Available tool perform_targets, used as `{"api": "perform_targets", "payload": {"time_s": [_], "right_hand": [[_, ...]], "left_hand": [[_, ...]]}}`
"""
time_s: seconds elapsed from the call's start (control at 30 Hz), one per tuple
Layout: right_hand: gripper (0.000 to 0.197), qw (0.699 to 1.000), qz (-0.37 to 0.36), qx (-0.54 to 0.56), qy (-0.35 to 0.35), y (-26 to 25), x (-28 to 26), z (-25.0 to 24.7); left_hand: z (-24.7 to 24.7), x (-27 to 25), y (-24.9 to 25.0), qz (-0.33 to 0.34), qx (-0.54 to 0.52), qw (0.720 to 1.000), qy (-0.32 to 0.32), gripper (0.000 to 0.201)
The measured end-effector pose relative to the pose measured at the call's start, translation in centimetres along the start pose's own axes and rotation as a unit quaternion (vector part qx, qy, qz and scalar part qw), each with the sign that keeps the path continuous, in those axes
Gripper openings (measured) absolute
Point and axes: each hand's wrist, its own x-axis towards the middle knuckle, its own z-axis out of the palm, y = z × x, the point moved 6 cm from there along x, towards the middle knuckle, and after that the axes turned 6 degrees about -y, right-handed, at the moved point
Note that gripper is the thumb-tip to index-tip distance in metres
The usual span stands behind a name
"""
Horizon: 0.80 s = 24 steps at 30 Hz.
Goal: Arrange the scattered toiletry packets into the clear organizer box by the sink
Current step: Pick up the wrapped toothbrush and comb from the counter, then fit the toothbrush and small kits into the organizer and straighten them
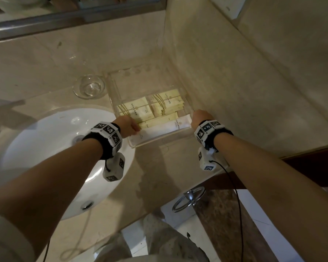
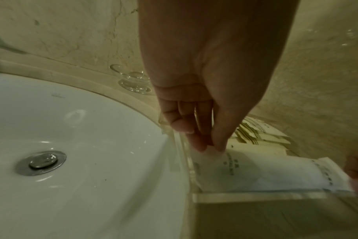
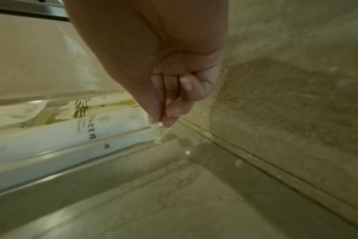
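The clear organizer box (image 1: 111,87) stands on the marble counter against the right wall. Yellow packets (image 1: 167,104) lie in its rear compartments. A long white packet (image 1: 163,127) lies across the front compartment. My left hand (image 1: 129,125) pinches the packet's left end between thumb and fingers (image 2: 212,148). My right hand (image 1: 199,118) pinches the right end at the box's front right corner (image 3: 159,123). The wrist views show the white packet (image 2: 255,171) (image 3: 51,137) just behind the box's front wall (image 2: 255,195) (image 3: 71,161).
A white sink basin (image 1: 45,148) sits directly left of the box. A small glass dish (image 1: 89,86) stands behind the basin beside the box. The marble wall (image 1: 254,82) rises close on the right. A metal ring (image 1: 189,198) hangs below the counter edge.
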Motion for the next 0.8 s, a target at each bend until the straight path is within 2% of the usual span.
{"api": "perform_targets", "payload": {"time_s": [0.23, 0.33, 0.43, 0.53, 0.63, 0.73, 0.8], "right_hand": [[0.022, 1.000, -0.013, 0.000, 0.007, 0.1, -0.1, -0.5], [0.020, 0.999, -0.024, 0.015, 0.030, -0.3, -0.3, -1.2], [0.026, 0.995, -0.049, 0.054, 0.071, -2.0, -1.2, -2.5], [0.023, 0.975, -0.159, 0.122, 0.098, -6.4, -2.6, -4.0], [0.033, 0.948, -0.267, 0.137, 0.110, -11.8, -4.5, -4.9], [0.027, 0.920, -0.341, 0.159, 0.110, -18.8, -7.5, -5.2], [0.029, 0.906, -0.373, 0.176, 0.101, -23.1, -9.2, -5.0]], "left_hand": [[-0.1, 0.1, 0.2, 0.012, 0.002, 1.000, 0.003, 0.023], [-1.2, -0.5, 0.5, 0.024, -0.003, 0.999, 0.031, 0.021], [-2.8, -1.7, 0.5, 0.034, -0.023, 0.998, 0.054, 0.021], [-5.0, -3.6, -0.5, 0.034, -0.061, 0.993, 0.097, 0.020], [-7.3, -5.7, -2.5, 0.015, -0.099, 0.985, 0.141, 0.020], [-10.3, -9.7, -6.6, -0.023, -0.132, 0.967, 0.217, 0.021], [-11.7, -12.1, -9.8, -0.047, -0.161, 0.952, 0.257, 0.019]]}}
